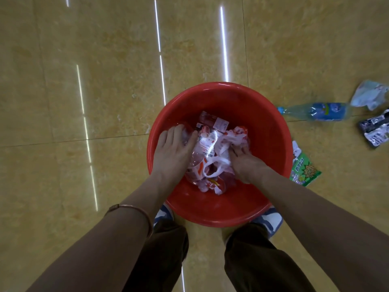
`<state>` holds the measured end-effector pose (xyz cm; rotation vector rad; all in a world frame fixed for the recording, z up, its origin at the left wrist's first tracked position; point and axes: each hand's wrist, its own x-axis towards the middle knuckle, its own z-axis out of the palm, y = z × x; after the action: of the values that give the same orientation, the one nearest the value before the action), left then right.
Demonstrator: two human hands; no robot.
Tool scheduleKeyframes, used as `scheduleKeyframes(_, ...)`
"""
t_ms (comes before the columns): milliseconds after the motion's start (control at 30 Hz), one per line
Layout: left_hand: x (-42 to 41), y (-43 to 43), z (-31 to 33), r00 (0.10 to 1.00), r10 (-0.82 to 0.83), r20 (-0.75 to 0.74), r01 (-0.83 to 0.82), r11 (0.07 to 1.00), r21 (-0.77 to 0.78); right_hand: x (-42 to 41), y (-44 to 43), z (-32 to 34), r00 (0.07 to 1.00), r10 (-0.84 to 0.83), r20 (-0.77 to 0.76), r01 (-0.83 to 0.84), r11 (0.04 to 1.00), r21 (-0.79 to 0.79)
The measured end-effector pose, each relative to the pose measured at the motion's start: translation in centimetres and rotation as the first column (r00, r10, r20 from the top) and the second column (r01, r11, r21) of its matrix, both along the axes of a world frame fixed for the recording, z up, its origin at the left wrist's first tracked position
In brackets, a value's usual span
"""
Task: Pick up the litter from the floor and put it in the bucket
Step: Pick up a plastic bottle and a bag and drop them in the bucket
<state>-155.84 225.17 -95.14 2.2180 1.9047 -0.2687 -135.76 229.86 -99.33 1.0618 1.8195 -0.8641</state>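
Pressing hand, left: your left hand (174, 152) lies on the clear wrappers (203, 153) in the bucket (263, 123), fingers nearly straight and spread. It pushes down and clasps nothing that shows.
Right hand: your right hand (244, 163) is sunk into the white bag (223, 144) beside the wrappers. Its fingertips are buried, so you cannot tell whether it pinches the bag or only presses it.
Bucket: red and round, it stands on the tiled floor (84, 91) directly in front of your shoes (271, 220), with both hands inside its rim.
Litter on the floor: all of it lies to your right.
Green packet (305, 169): just beside the bucket's right wall, partly hidden by the rim.
Bottle (320, 111): farther forward and right of the rim. Its long axis runs left to right, with the cap end toward the bucket.
Crumpled wrapper (370, 96) and black packet (374, 131): beyond the bottle, at the frame's right edge.
Nearer hand: the right, by judgement. The green packet is its closest piece, so you would lift that hand clear of the rim and reach outward to the right.
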Motion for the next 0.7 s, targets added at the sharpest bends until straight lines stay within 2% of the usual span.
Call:
scheduleKeyframes(200, 0.3, 1.9, -2.3, 0.999, -0.011, -0.037, 0.01, 0.999, -0.042, -0.1, 1.1, -1.3, 0.999, 0.05, 0.022, -0.051, 0.999, 0.017)
scheduleKeyframes(300, 1.4, 3.6, -2.8, 0.999, 0.009, -0.047, -0.017, 0.988, -0.154, -0.1, 1.7, -2.0, 1.0, 0.011, 0.021, -0.011, 1.0, 0.022)
scheduleKeyframes(400, 3.8, 3.4, -3.7, 0.997, -0.055, -0.049, 0.045, 0.983, -0.175, 0.2, 2.0, -2.0, 0.999, -0.001, 0.042, 0.0, 1.0, 0.029)
scheduleKeyframes(500, 5.5, 3.0, -3.3, 0.998, -0.05, -0.05, 0.043, 0.99, -0.132, 0.5, 1.9, -1.3, 0.997, 0.068, 0.044, -0.074, 0.989, 0.129)
scheduleKeyframes(600, 5.5, 3.2, -2.3, 1.0, 0.001, -0.013, -0.004, 0.969, -0.247, 0.5, 1.4, 0.1, 0.998, 0.061, 0.03, -0.067, 0.974, 0.217)
scheduleKeyframes(700, 5.0, 2.7, 0.0, 1.0, 0.0, -0.002, 0.0, 0.963, -0.269, 0.4, 0.7, 2.6, 1.0, 0.012, 0.012, -0.014, 0.972, 0.234)
